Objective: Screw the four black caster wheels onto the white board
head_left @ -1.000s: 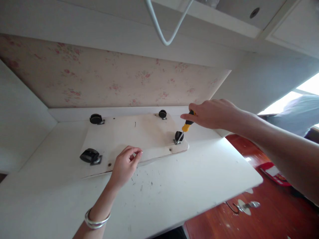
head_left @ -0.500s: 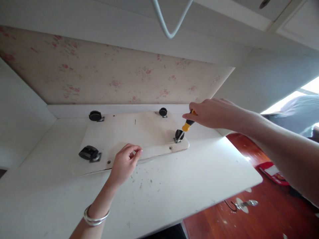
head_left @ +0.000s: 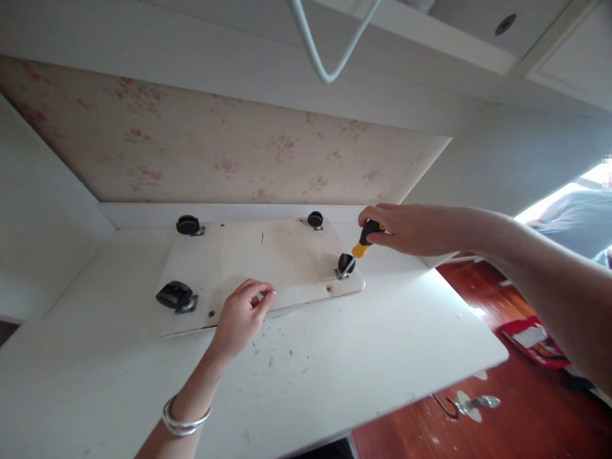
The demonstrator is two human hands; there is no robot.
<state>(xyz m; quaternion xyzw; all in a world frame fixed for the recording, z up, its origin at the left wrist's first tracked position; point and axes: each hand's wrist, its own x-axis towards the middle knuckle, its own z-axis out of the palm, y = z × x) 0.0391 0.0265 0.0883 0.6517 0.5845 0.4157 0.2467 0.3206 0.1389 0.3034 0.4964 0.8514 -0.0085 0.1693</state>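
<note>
My right hand (head_left: 396, 223) is closed around the black and yellow handle of a screwdriver (head_left: 359, 249). Its metal shaft slants down to the mounting plate of the near right black caster (head_left: 347, 262). That caster sits on a white board (head_left: 268, 261) lying on the desk, with casters at its other corners: far left (head_left: 188, 224), near left (head_left: 174, 294) and far right (head_left: 315, 220). Over the board's near edge, my left hand (head_left: 241, 315) has thumb and fingertips pinched together; anything between them is too small to make out.
The white desk (head_left: 373, 363) has dark scuffs near its middle. Floral wallpaper (head_left: 268, 153) covers the wall behind, and a white cable (head_left: 327, 75) hangs above. A red bag (head_left: 530, 338) and a silvery object with a round base (head_left: 471, 405) are on the wooden floor.
My right hand has turned on the screwdriver handle, its fingers now placed differently, while the shaft stays at the same caster plate. The left hand keeps its pinch. The view has shifted slightly.
</note>
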